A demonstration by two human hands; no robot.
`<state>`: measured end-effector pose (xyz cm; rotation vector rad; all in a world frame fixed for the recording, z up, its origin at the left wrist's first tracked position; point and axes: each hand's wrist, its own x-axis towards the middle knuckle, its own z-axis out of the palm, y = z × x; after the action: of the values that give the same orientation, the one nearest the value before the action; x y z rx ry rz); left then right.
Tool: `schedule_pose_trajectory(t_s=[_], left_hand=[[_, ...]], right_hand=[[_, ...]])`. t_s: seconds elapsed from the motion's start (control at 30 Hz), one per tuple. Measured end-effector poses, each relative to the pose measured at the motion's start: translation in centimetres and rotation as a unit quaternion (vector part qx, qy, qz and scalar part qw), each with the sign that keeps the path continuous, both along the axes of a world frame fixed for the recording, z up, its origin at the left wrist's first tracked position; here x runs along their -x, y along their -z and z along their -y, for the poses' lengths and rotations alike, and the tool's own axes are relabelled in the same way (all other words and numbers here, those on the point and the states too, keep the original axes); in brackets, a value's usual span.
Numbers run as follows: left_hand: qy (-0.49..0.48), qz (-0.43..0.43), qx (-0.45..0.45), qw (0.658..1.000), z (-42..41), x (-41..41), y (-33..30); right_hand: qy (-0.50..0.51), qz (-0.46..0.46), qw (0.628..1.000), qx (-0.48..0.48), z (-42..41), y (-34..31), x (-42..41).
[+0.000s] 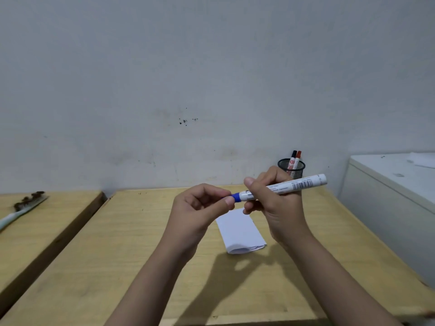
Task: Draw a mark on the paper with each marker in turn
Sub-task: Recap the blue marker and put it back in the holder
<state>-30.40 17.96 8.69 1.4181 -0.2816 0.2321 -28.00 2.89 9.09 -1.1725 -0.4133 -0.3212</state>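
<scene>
My right hand (275,198) grips the white barrel of a blue marker (296,185), held level above the table. My left hand (200,205) pinches the marker's blue cap end (235,197) between thumb and fingers. Below both hands a small folded white paper (240,231) lies flat on the wooden table (117,243). A black mesh pen cup (293,169) stands at the back by the wall, holding a black-capped marker (293,157) and a red-capped marker (298,158).
A second wooden table (47,220) stands to the left with a gap between; a light green brush-like object (21,209) lies on it. A white cabinet (388,189) borders the table on the right. The wall rises right behind.
</scene>
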Motion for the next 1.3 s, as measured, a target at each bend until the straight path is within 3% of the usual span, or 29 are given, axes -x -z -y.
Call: schedule_pose_trajectory(t_s=[0.3,0.53,0.6,0.67,0.73,0.83,0.97,1.03,1.17,1.3], left_hand=[[-0.023,0.039,0.022,0.999,1.1,0.8,-1.2],[-0.127,0.019,0.022,0.991,0.7,-1.5,-0.3],[-0.165,0.029,-0.014,0.986,0.5,-2.1,0.0],[-0.178,0.032,-0.052,0.982,0.8,-2.7,0.2],[-0.171,0.036,-0.077,0.982,1.4,-3.4,0.4],[-0.153,0.038,-0.084,0.984,2.5,-4.7,0.3],[-0.117,0.035,-0.086,0.989,4.4,-7.4,0.1],[-0.113,0.032,-0.092,0.989,5.4,-9.3,0.2],[-0.121,0.037,-0.143,0.982,7.8,-13.7,1.0],[-0.107,0.049,-0.209,0.971,10.9,-19.3,2.5]], right_hand=[[-0.041,-0.003,0.997,-0.063,-0.2,-0.5,0.3],[-0.077,-0.225,0.971,0.035,0.0,0.1,-0.1],[-0.025,-0.186,0.976,0.115,0.7,0.9,-0.3],[0.076,-0.065,0.977,0.189,1.6,1.4,-0.8],[0.152,0.039,0.948,0.276,2.3,1.7,-1.8],[0.178,0.109,0.908,0.364,3.4,2.1,-3.4],[0.196,0.202,0.876,0.392,5.0,2.7,-5.8],[0.231,0.215,0.867,0.387,6.4,2.4,-7.6],[0.313,0.16,0.88,0.318,10.6,0.3,-12.2],[0.409,0.111,0.867,0.264,14.8,-1.9,-18.1]])
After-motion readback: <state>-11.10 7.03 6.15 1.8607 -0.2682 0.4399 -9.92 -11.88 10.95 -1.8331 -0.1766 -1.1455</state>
